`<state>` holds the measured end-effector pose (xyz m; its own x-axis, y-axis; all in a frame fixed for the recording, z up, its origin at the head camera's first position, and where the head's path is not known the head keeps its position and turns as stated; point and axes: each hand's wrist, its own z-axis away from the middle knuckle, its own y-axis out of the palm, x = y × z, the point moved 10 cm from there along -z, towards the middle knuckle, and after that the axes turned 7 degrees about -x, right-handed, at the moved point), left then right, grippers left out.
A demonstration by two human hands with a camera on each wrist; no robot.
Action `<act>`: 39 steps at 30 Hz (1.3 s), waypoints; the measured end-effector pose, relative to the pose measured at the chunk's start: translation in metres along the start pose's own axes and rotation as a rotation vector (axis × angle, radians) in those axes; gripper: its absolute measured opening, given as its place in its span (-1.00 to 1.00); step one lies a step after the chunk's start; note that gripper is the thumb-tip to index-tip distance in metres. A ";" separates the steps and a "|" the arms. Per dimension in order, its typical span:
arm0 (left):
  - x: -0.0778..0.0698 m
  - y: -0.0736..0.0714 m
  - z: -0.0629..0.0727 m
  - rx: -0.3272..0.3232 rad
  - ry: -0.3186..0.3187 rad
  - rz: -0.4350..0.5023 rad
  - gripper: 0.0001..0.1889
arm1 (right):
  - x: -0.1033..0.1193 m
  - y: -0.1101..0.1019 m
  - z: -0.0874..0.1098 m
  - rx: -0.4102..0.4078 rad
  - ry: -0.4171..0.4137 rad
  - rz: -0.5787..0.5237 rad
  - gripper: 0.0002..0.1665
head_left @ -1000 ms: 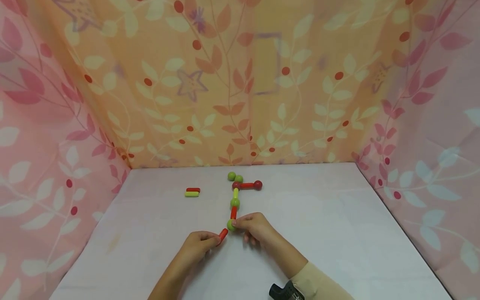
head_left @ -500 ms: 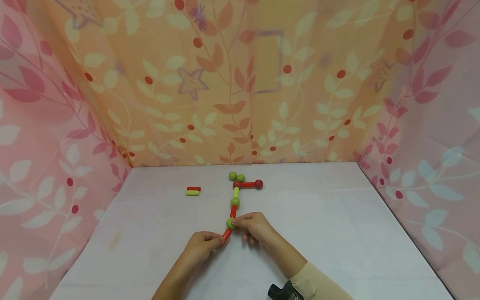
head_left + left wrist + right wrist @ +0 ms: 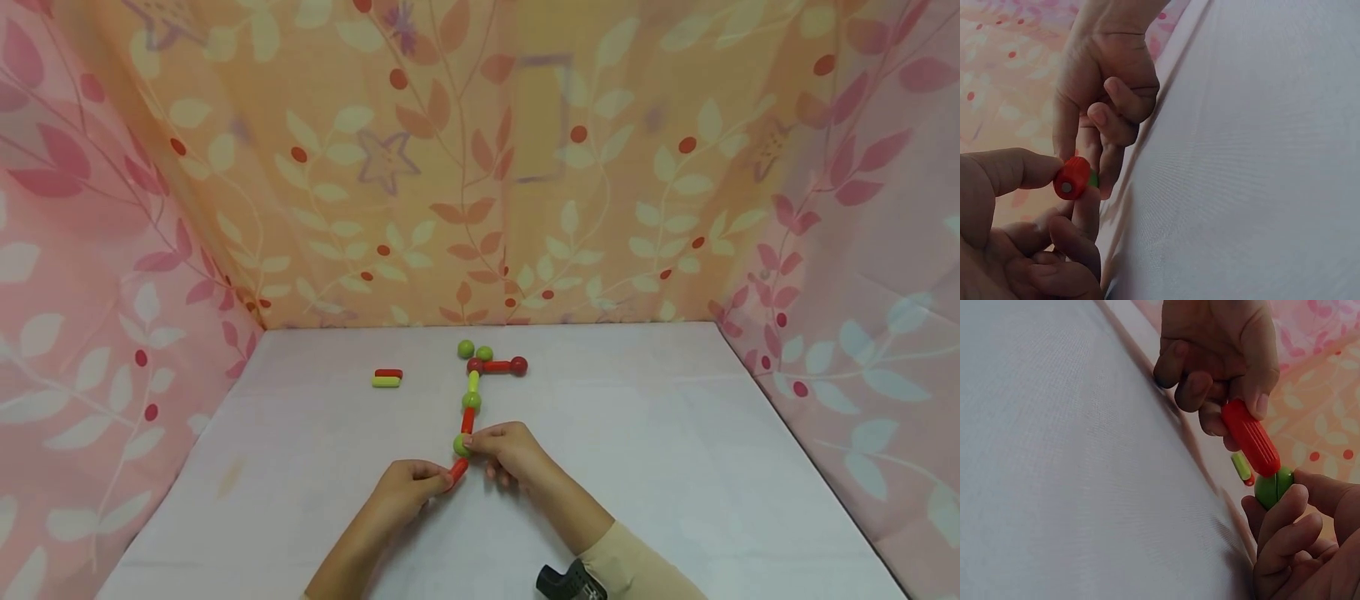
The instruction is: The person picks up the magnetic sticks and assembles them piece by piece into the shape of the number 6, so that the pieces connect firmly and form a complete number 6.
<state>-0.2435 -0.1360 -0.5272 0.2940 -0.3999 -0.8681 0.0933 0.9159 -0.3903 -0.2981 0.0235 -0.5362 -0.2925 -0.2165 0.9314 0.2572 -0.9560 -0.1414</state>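
Note:
Between thumb and fingers, my left hand [image 3: 408, 490] pinches a ribbed red magnetic rod [image 3: 1252, 439]; a small metal disc shows in its end in the left wrist view. The rod's far end meets a green ball [image 3: 1270, 489], which my right hand [image 3: 513, 454] pinches. From that ball a chain runs away from me: a red rod [image 3: 468, 421], a green ball [image 3: 471, 402], a yellow-green rod [image 3: 473, 382], then a dark red ball [image 3: 475, 366]. Another red rod [image 3: 497, 367] goes right from there to a second dark red ball [image 3: 518, 366].
Two green balls [image 3: 466, 349] sit at the chain's far end. To the left, a loose red rod [image 3: 388, 373] and a yellow-green rod [image 3: 386, 382] lie side by side on the white table [image 3: 637, 450]. Patterned cloth walls [image 3: 420, 275] enclose the back and sides.
My left hand has moved right and slightly up with the red rod, closing the gap to the green ball. The right hand has kept its grip on the ball.

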 end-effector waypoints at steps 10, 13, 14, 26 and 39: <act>-0.004 0.004 -0.001 0.037 0.052 -0.051 -0.73 | 0.001 0.001 -0.002 0.009 0.012 -0.001 -0.61; -0.007 0.008 -0.002 0.052 0.118 -0.104 -0.77 | 0.001 0.001 -0.002 0.011 0.019 0.004 -0.60; -0.009 0.010 -0.002 0.056 0.151 -0.131 -0.78 | 0.001 0.001 -0.002 0.012 0.018 0.006 -0.60; -0.022 0.021 0.003 0.065 0.300 -0.306 -0.87 | 0.002 0.001 -0.002 0.010 -0.005 0.011 -0.60; -0.022 0.021 0.002 0.059 0.300 -0.322 -0.85 | 0.000 0.000 0.000 0.005 0.004 0.011 -0.62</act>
<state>-0.2464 -0.1079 -0.5163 -0.0470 -0.6496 -0.7588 0.1913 0.7397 -0.6452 -0.2979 0.0233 -0.5358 -0.2931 -0.2278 0.9286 0.2649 -0.9525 -0.1501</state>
